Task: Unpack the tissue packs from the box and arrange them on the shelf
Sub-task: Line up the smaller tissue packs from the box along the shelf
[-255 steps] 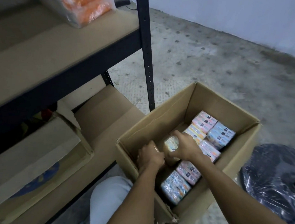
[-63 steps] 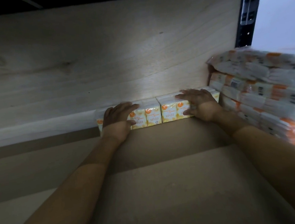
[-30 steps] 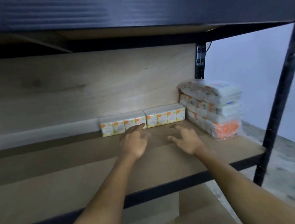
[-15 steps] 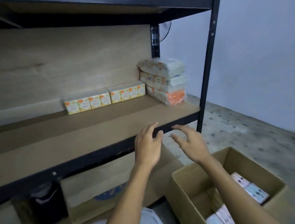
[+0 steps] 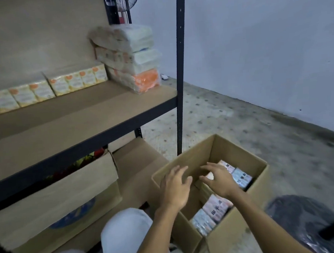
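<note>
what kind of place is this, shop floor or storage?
Probably a storeroom: a metal shelving rack lined with tissue packs, and an open cardboard box on a bare concrete floor.

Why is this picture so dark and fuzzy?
In the head view the room light is dim, so colours look grey; the left hand and right hand are smeared by blur above the box; the wide lens tilts the black upright post; the packs on the shelf look soft too.
</note>
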A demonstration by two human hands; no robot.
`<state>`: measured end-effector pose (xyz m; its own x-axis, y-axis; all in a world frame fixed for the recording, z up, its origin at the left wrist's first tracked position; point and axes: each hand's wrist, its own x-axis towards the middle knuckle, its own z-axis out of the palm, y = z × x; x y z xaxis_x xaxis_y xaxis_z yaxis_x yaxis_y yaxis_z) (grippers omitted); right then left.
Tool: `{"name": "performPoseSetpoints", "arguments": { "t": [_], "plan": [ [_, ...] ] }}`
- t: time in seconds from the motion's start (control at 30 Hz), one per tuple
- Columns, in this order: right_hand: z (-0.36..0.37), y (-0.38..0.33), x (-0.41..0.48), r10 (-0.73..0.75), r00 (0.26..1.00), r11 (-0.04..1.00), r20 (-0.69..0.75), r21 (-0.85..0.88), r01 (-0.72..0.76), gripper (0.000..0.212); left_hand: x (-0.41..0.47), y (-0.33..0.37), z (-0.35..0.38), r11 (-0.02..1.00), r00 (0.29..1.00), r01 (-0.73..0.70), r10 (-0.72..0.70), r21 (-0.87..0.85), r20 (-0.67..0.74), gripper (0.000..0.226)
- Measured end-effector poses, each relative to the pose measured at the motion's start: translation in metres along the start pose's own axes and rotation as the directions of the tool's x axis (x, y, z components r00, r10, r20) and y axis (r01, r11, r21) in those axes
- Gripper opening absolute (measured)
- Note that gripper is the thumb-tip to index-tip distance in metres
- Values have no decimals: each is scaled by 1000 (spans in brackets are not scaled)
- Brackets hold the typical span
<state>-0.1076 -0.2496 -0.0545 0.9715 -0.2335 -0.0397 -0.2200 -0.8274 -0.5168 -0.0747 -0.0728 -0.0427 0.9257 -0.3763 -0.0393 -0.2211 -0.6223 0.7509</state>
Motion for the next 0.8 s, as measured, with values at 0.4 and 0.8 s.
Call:
{"name": "performPoseSetpoints", "arguments": {
  "t": [0.4, 0.8],
  "plan": [
    [28, 111, 79, 125, 989, 987, 78, -108, -116, 53, 76, -27, 107, 987, 971, 158, -153, -12, 184, 51],
    [49, 169, 134, 182, 973, 969, 145, -192, -153, 61, 136, -37, 184, 982, 949, 173, -147, -72, 278, 59]
  ]
}}
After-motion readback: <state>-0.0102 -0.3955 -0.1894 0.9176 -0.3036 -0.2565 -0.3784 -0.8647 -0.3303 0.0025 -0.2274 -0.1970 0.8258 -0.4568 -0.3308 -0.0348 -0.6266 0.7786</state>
